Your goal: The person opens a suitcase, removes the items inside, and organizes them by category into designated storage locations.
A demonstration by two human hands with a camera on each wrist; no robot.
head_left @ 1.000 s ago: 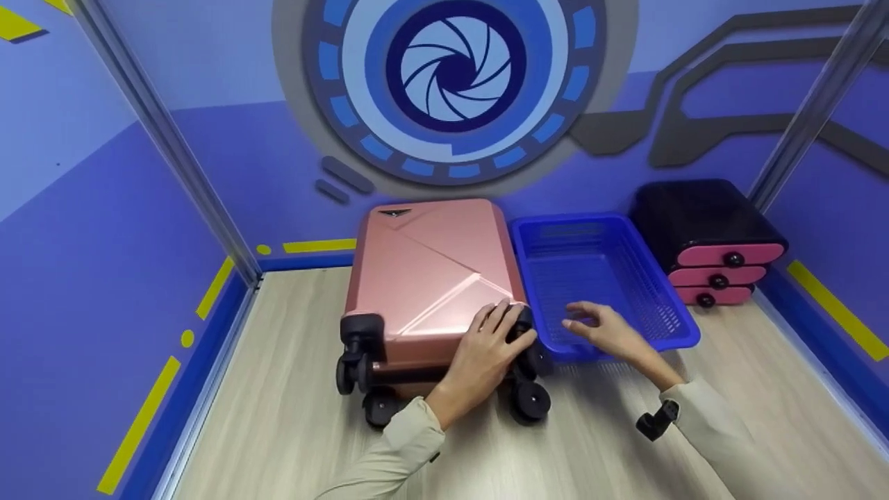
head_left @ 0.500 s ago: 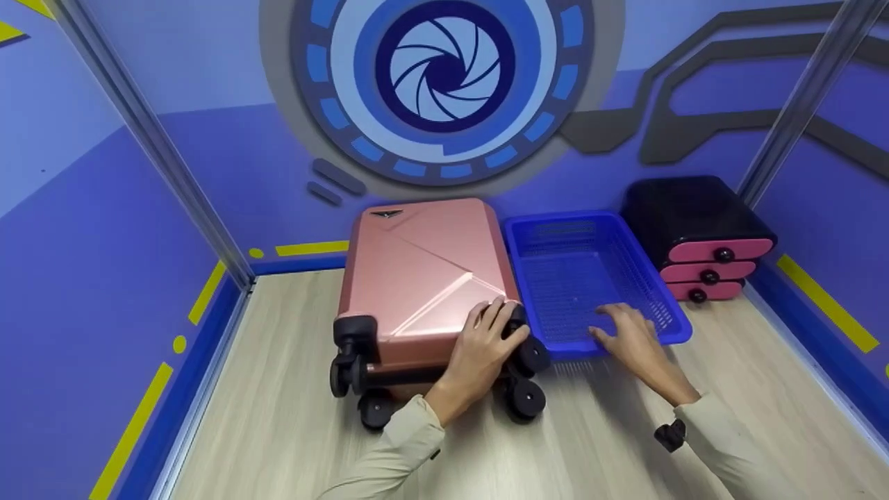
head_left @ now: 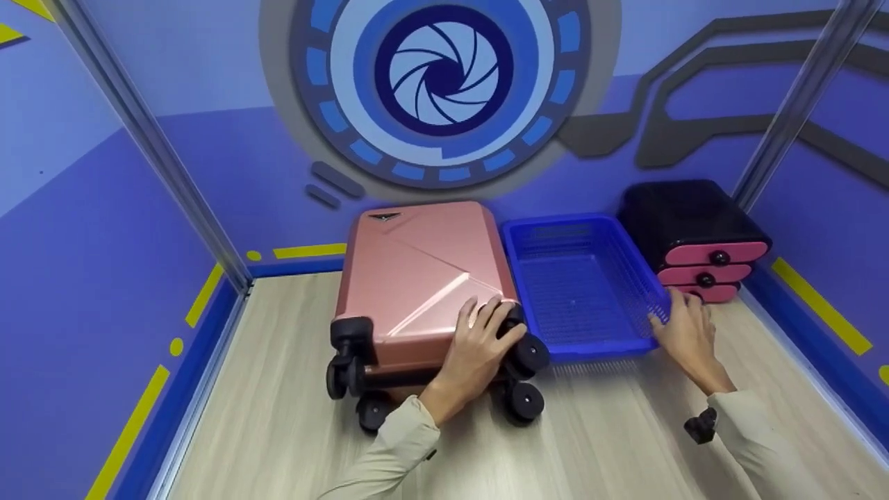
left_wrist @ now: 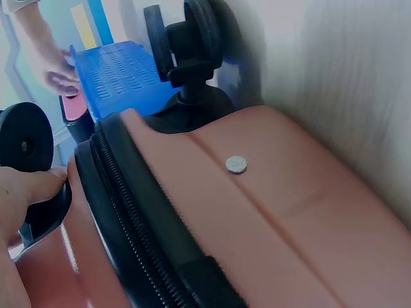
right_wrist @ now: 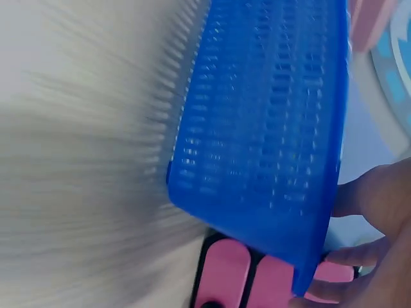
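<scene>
A rose-pink hard-shell suitcase point(head_left: 424, 271) lies flat, its black wheels toward me. My left hand point(head_left: 476, 347) rests on its front right corner, fingers spread over the upper face and thumb beside a wheel point(head_left: 529, 353). In the left wrist view the thumb point(left_wrist: 42, 186) touches the shell near the zipper point(left_wrist: 131, 218). To the suitcase's right is a blue plastic basket point(head_left: 583, 347) with nothing inside. My right hand point(head_left: 687, 337) holds its front right corner, thumb over the rim and fingers on the outside; the right wrist view partly hides the fingertips behind the rim point(right_wrist: 334, 173).
A black drawer box point(head_left: 694, 208) with pink drawer fronts stands right of the basket, against the back wall. Blue printed panels point(head_left: 208, 173) enclose the wood-look surface point(head_left: 278, 389) on the left, back and right.
My right hand has moved right, from above the basket's front part to its front right corner. My left hand stays on the suitcase corner.
</scene>
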